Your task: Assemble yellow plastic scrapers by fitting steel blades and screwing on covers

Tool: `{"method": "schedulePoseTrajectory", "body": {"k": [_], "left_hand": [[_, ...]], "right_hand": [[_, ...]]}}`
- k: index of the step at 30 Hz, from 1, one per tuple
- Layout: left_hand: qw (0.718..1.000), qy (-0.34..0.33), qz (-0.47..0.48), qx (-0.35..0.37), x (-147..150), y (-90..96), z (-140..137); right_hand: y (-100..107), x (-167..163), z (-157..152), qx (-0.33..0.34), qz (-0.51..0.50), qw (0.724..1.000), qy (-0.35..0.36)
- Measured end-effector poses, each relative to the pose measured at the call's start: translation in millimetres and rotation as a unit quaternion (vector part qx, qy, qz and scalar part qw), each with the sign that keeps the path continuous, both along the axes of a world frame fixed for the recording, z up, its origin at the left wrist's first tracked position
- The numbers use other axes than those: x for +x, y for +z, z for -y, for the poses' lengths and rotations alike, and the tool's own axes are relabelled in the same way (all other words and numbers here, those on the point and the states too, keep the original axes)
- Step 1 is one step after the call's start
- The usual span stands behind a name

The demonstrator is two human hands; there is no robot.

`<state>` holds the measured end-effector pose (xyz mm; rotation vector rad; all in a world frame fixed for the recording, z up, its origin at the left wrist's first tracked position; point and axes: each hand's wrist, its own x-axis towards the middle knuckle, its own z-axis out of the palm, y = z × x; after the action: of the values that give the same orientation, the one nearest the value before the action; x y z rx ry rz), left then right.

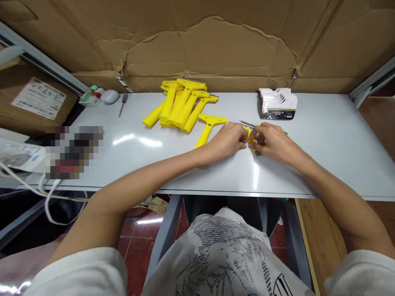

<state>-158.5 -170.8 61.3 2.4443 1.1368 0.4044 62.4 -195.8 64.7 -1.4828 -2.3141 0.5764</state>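
Observation:
Both hands meet over the white table around a yellow scraper (249, 136), mostly hidden by the fingers. My left hand (230, 139) is closed on it from the left side. My right hand (271, 142) pinches its head with curled fingers, and a small dark edge shows below the fingertips. Behind the hands lies a thin metal shaft (247, 123), with a bit of green showing past the right hand. Just left of my left hand, another yellow scraper (211, 122) lies alone. Farther back is a pile of several yellow scrapers (182, 105).
A stack of printed cards (277, 105) stands at the back right. A screwdriver (122, 105), a white mouse (110, 96) and a small clear box (90, 98) lie at the back left. Cardboard (210, 49) walls the back. White cables (46, 193) hang at the left edge.

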Motion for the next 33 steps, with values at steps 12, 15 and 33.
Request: {"method": "schedulePoseTrajectory", "body": {"k": [12,15,33], "left_hand": [[0.997,-0.062,-0.04,0.017,-29,6.5,42],[0.993,-0.092,-0.044,0.053,-47,1.5,68],[0.98,0.114,0.034,0.16,-196,-19.1,155]], "right_hand": [[0,1,-1,-0.005,0.01,1.0,0.025],[0,0,-1,-0.004,0.01,0.999,0.03],[4,0,-2,-0.008,0.03,0.999,0.042]]}}
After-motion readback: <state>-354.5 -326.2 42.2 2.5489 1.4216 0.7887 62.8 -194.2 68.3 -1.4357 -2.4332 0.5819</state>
